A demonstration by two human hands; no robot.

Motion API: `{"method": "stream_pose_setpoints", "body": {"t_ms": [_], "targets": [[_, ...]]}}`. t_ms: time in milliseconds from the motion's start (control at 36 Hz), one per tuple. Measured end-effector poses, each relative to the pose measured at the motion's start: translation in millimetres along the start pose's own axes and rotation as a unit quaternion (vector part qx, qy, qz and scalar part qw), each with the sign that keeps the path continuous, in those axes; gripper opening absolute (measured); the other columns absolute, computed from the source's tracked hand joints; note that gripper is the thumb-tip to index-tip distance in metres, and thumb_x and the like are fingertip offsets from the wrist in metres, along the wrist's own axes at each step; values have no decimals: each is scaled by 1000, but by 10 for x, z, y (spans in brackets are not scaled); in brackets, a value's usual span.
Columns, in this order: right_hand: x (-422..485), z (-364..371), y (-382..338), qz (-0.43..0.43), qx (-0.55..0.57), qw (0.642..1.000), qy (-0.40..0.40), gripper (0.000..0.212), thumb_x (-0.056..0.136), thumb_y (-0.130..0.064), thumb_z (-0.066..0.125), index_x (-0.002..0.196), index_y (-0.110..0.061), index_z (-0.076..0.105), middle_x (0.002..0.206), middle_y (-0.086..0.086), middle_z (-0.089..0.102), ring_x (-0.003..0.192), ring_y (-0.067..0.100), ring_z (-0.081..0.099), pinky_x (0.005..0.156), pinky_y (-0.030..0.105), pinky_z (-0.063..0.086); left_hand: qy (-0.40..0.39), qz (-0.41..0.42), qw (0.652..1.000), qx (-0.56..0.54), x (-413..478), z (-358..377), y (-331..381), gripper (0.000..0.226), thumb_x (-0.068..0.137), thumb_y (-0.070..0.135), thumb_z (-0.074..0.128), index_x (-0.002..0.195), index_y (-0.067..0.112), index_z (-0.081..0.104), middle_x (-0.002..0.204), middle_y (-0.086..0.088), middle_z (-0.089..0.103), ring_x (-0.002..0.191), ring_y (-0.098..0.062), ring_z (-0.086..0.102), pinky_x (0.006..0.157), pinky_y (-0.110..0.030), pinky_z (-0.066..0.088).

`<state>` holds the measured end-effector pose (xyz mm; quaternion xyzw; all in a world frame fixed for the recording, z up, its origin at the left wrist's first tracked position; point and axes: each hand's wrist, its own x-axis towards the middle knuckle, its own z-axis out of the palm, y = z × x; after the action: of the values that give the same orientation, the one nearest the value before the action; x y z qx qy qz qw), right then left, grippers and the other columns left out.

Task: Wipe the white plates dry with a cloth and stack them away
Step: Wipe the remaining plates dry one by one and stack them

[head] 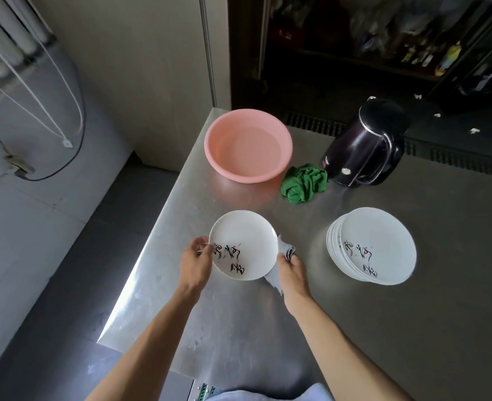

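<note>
1. A steel table (383, 314) in a dim kitchen corner fills my feed. Its left edge catches the light, and there is grey floor (50, 285) below it.
2. The plate (239, 235) is front and centre. It is white with black brush lettering, face up toward me, over the table's left side. I can't tell whether it is resting on the steel or lifted just off it.
3. The left hand (195, 264) has the plate by its left rim, with the thumb over the edge and the fingers curled underneath. That is a firm grip.
4. The right hand (292, 270) is at the plate's right rim, fingers closed round a pale cloth (285, 250). The cloth is bunched against the edge. One end pokes up past the knuckles and the other trails out under the plate's near side.
5. Over to the right, well apart from the held plate, sits the stack (383, 227). It has the same white plates and the same lettering, top one face up, with the lower rims fanned out slightly to the left.
6. Further back is a crumpled green rag (302, 183), lying between a pink basin (247, 146) and a black kettle (363, 146), just beside the kettle's base.
7. The basin stands near the table's far left corner. The kettle's handle faces right.
8. Behind it all are dark shelves (383, 39), their contents too blurred for me to name.
9. On the left wall (152, 68), white cords (36, 111) hang in loops.
</note>
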<state>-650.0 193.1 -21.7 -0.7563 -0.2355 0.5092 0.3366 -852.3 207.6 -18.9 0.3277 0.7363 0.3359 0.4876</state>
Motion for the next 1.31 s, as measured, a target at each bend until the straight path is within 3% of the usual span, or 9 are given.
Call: {"method": "stream_pose_setpoints", "body": {"t_ms": [222, 361, 444, 611, 722, 833, 944, 1167, 1306], "targets": [[-93, -191, -36, 49, 75, 995, -33, 11, 100, -20, 50, 95, -17, 60, 115, 16, 67, 111, 32, 63, 104, 48, 48, -106, -18, 984, -139, -257, 149, 24, 24, 112, 18, 39, 135, 23, 33, 130, -17, 58, 118, -39, 63, 66, -35, 63], [-259, -544, -48, -106, 32, 994, 0, 20, 105, -18, 42, 114, -15, 60, 120, 6, 65, 88, -5, 61, 84, 20, 49, -122, -16, 984, -126, -455, 344, 51, 29, 112, 24, 42, 141, 26, 42, 140, -17, 53, 124, -42, 59, 66, -36, 63], [-373, -762, 12, -230, -66, 971, -6, 46, 105, -12, 42, 150, -17, 41, 157, -4, 39, 129, -10, 43, 109, 13, 33, -152, -19, 983, -105, -626, 535, 48, 29, 111, 27, 43, 139, 34, 51, 135, -12, 58, 119, -39, 64, 67, -41, 63], [-437, -1135, 666, -297, -362, 883, -36, 62, 100, -12, 54, 153, 1, 25, 163, 19, 8, 152, 25, -3, 123, 25, -6, -238, -22, 970, -47, -1068, 990, -90, 27, 112, 24, 43, 134, 34, 56, 122, -6, 66, 109, -20, 68, 68, -42, 62], [-492, -1308, 1046, -271, -461, 844, -39, 78, 82, -17, 74, 145, 11, 38, 154, 33, 26, 145, 48, 23, 120, 55, 18, -276, -49, 960, -9, -1325, 1233, -285, 34, 112, 21, 42, 144, 21, 52, 124, -17, 67, 108, -28, 68, 67, -42, 61], [-518, -1414, 1277, -269, -491, 828, -29, 89, 72, -24, 82, 144, 9, 42, 150, 35, 34, 141, 49, 33, 118, 52, 15, -291, -71, 954, 11, -1538, 1366, -413, 33, 112, 21, 41, 143, 21, 52, 126, -19, 68, 109, -34, 71, 74, -53, 63], [-566, -1500, 1411, -274, -466, 840, -50, 73, 85, -20, 64, 149, 3, 37, 157, 28, 23, 145, 47, 26, 121, 52, 14, -310, -86, 947, 12, -1668, 1466, -457, 31, 112, 17, 41, 141, 19, 54, 125, -19, 69, 104, -32, 73, 75, -53, 63], [-741, -1914, 1784, -374, -520, 734, -227, 61, 105, -51, 13, 160, -24, 14, 165, -9, -11, 152, 9, -17, 123, 30, -10, -233, -117, 965, 8, -1654, 1555, -569, 30, 112, 18, 37, 132, 25, 58, 125, -15, 66, 98, -28, 69, 69, -50, 63], [-739, -2078, 1765, -309, -573, 750, -120, 62, 97, -44, 33, 148, -10, 46, 159, 16, 27, 147, 30, 32, 117, 35, 16, -229, -109, 967, 20, -1683, 1551, -665, 39, 113, 16, 33, 142, 27, 57, 108, -7, 71, 90, -19, 71, 67, -46, 64]]}}
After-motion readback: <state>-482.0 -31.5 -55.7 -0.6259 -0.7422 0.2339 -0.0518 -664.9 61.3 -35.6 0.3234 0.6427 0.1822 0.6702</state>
